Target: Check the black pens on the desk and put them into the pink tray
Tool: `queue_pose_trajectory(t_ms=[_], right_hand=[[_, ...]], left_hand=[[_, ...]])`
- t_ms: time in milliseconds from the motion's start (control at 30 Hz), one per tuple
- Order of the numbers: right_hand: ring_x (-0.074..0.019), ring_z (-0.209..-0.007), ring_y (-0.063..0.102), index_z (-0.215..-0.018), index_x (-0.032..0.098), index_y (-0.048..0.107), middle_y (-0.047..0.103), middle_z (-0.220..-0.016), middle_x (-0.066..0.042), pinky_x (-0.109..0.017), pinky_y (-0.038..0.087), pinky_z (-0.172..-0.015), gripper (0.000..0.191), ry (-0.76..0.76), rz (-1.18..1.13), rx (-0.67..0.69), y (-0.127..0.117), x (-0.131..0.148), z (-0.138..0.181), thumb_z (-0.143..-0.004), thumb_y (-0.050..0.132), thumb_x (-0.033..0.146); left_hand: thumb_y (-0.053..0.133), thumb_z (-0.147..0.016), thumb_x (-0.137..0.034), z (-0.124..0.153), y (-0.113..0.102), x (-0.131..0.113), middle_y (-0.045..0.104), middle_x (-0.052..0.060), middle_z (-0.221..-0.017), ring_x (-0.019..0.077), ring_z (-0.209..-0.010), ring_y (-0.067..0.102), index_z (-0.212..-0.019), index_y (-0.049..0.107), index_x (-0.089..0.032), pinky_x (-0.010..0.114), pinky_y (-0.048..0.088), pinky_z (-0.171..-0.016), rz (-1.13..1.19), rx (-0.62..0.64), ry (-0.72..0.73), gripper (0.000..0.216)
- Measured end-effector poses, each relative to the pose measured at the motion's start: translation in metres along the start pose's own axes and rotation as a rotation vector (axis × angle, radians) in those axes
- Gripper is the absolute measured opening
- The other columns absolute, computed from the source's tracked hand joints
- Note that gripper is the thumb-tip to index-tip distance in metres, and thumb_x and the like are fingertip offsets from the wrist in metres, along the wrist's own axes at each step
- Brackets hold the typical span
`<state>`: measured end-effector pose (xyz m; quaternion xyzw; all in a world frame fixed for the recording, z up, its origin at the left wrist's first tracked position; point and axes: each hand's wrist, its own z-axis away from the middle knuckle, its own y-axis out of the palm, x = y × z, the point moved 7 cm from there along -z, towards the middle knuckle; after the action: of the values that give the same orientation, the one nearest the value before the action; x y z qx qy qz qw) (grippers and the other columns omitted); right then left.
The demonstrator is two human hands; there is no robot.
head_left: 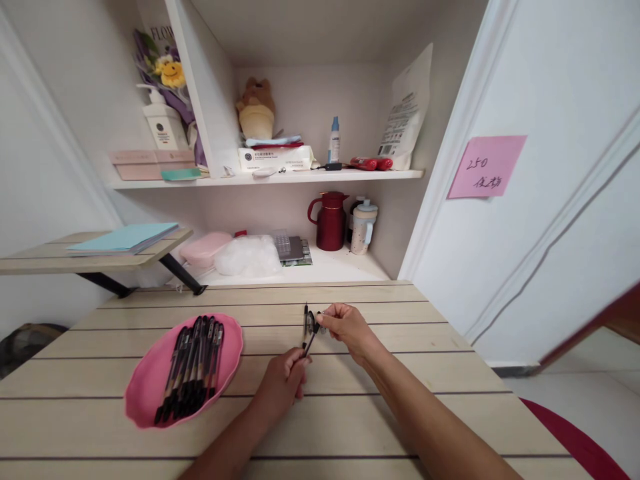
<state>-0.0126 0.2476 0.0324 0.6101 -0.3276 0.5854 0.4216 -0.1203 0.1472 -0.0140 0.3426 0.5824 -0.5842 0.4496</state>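
Over the middle of the table, my left hand (285,381) is closed around the lower end of a black pen (311,339), which points up and to the right. My right hand (347,328) pinches at the pen's upper end, thumb and forefinger together; the exact part between them is too small to make out. Just behind and left of the held pen, another slim black pen or pen part (305,319) lies on the table. Left of my hands stands a pink scalloped plate (143,400) with a bundle of black pens (193,367) on it.
The slatted wooden table (360,433) runs up to a white shelf unit (340,270). On its lower shelf are a dark red jug (331,223) and a light tumbler (363,230). A small raised stand (30,259) bears blue paper (125,239) at the left.
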Motion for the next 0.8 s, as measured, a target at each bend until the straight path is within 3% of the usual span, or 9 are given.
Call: queue_pose_trajectory(t_ms=[133,367,500,600,667,800], right_hand=[[-0.0039,-0.038,0.037,-0.071,0.015,0.059,0.049,-0.050,0.006,-0.018,0.021,-0.037,0.019,0.004,-0.032,0.074,0.005,0.001,0.001,-0.057,0.064,0.028],[-0.0038,-0.037,0.033,-0.061,0.015,0.055,0.053,-0.052,0.003,-0.019,0.021,-0.037,0.016,0.012,-0.013,0.025,0.002,-0.005,-0.002,-0.056,0.064,0.028],[-0.0053,-0.040,0.039,-0.070,0.016,0.056,0.054,-0.055,0.003,-0.019,0.024,-0.038,0.021,-0.021,0.068,0.073,0.001,-0.004,-0.004,-0.061,0.061,0.034],[-0.0085,-0.047,0.048,-0.084,0.017,0.055,0.058,-0.065,0.000,-0.021,0.033,-0.044,0.024,-0.102,0.272,0.018,-0.011,0.002,-0.014,-0.069,0.053,0.036],[-0.0124,-0.056,0.054,-0.084,0.017,0.055,0.061,-0.070,-0.003,-0.024,0.037,-0.052,0.021,-0.137,0.540,-0.079,-0.019,0.004,-0.023,-0.071,0.051,0.033],[-0.0241,-0.081,0.057,-0.083,0.015,0.056,0.063,-0.081,-0.012,-0.031,0.038,-0.066,0.023,-0.092,0.988,-0.167,-0.016,-0.007,-0.041,-0.062,0.060,0.024]], left_hand=[[0.041,-0.077,-0.041,0.000,-0.001,0.000,0.047,-0.006,-0.054,0.0065,-0.038,0.045,-0.073,0.052,-0.017,0.016,0.026,-0.035,0.010,-0.007,0.013,0.027],[0.039,-0.077,-0.042,-0.001,-0.001,0.001,0.046,-0.006,-0.053,0.0061,-0.036,0.044,-0.069,0.050,-0.017,0.016,0.025,-0.033,0.001,-0.011,0.030,0.029],[0.039,-0.077,-0.041,-0.002,0.000,0.002,0.046,-0.006,-0.053,0.0060,-0.036,0.044,-0.069,0.050,-0.017,0.016,0.026,-0.033,0.013,-0.006,0.024,0.028],[0.040,-0.076,-0.041,-0.003,-0.002,0.004,0.047,-0.006,-0.053,0.0063,-0.036,0.045,-0.073,0.050,-0.017,0.017,0.026,-0.032,0.059,-0.021,-0.011,0.026],[0.040,-0.076,-0.041,-0.004,-0.003,0.006,0.047,-0.007,-0.053,0.0065,-0.035,0.045,-0.075,0.050,-0.017,0.016,0.026,-0.031,0.097,-0.032,-0.033,0.026],[0.041,-0.075,-0.042,-0.005,-0.004,0.008,0.047,-0.007,-0.053,0.0061,-0.034,0.045,-0.075,0.049,-0.017,0.016,0.025,-0.031,0.138,-0.041,-0.043,0.027]])
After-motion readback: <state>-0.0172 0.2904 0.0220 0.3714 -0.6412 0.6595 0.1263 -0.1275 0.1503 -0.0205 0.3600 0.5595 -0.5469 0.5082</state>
